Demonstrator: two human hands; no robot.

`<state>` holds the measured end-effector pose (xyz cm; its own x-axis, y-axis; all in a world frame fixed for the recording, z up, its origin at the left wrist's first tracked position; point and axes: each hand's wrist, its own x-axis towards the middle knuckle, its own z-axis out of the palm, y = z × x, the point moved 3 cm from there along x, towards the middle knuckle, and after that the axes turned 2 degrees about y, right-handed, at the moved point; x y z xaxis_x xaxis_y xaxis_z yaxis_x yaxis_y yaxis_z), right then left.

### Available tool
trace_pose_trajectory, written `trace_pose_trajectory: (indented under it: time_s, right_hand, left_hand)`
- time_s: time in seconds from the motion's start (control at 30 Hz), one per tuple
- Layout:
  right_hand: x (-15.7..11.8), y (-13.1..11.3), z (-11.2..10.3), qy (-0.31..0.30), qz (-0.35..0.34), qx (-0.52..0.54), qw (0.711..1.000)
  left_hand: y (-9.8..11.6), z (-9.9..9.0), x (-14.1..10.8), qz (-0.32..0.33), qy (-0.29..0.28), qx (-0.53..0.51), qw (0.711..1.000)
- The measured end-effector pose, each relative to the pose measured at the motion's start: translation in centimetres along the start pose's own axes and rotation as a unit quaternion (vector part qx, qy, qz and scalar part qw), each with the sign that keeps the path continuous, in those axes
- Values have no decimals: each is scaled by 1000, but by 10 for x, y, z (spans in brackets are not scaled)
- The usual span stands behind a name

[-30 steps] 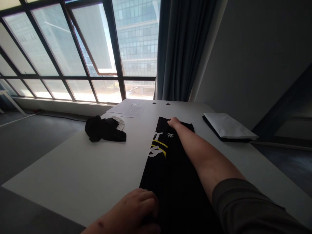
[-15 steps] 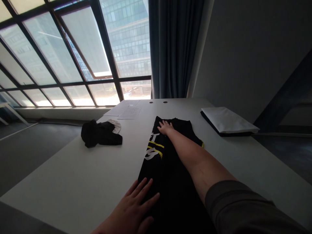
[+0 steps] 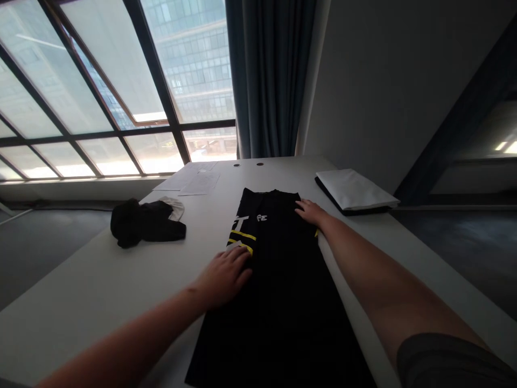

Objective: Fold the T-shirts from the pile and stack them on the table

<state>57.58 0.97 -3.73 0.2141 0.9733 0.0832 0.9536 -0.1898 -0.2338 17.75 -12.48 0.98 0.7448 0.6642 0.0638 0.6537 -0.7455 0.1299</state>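
Observation:
A black T-shirt [image 3: 283,302] lies lengthwise on the white table, its left side folded inward. White lettering and yellow stripes show on the folded part, and small white letters on the chest. My left hand [image 3: 228,272] rests on the left edge of the shirt by the yellow stripes, fingers extended over the cloth. Toward the far end, my right hand [image 3: 312,212] lies on the right edge, its fingers stretched out flat. Neither hand grasps the fabric. A bit of yellow trim peeks out below the right wrist.
A dark bundled cloth or cap [image 3: 147,223] with a pale part lies to the left on the table [image 3: 100,302]. Paper sheets [image 3: 197,183] are at the far left. A folded white cloth [image 3: 355,188] sits on something black at the right. Behind are windows and a curtain [image 3: 270,81].
My left hand has slid forward along the shirt's left edge to the stripes. My right hand has shifted right to the other edge, uncovering the chest letters. The view has turned right.

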Motion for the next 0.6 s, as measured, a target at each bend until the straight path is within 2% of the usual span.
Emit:
trace_pose_trajectory:
  time_s: [0.1,0.2,0.3,0.4,0.5,0.6]
  right_hand:
    - [-6,5,8,-3,1,11,1000]
    - [2,2,12,1,6,26,1000]
    - [12,7,12,7,0,47,999]
    - [22,17,13,27,-9,71,997]
    - [30,25,15,49,-13,101,994]
    - [35,27,16,70,-12,137,988]
  left_hand:
    - [-24,7,104,-53,0,33,998]
    - [-51,10,200,-116,-11,42,992]
    - [-79,13,263,-171,-12,39,984]
    - [-106,27,292,-216,-25,26,976]
    - [-125,39,299,-240,-23,18,970]
    - [-133,42,301,-243,-23,17,970]
